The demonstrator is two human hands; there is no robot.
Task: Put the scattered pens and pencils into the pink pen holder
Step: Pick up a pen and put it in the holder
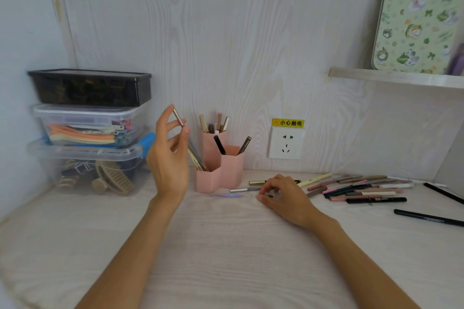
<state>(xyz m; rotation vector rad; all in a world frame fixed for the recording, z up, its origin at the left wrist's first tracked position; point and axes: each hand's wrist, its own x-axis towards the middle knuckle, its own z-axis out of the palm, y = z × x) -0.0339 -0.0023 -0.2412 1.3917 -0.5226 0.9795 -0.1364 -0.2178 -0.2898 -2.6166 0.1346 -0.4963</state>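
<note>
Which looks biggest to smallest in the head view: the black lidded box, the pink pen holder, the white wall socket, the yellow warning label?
1. Black lidded plastic box
2. Pink hexagonal pen holder
3. White wall socket, though it sits farther back, so its gap to the holder is unsure
4. Yellow warning label

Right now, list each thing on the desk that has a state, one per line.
left hand: raised, pinching a pen by its top, tip down in the holder's front-left cell
right hand: on the desk, fingers closing on a pen
pink pen holder: upright, partly filled
scattered pens: lying flat, still out
black box: lidded, top of stack
wall socket: nothing plugged in
</note>
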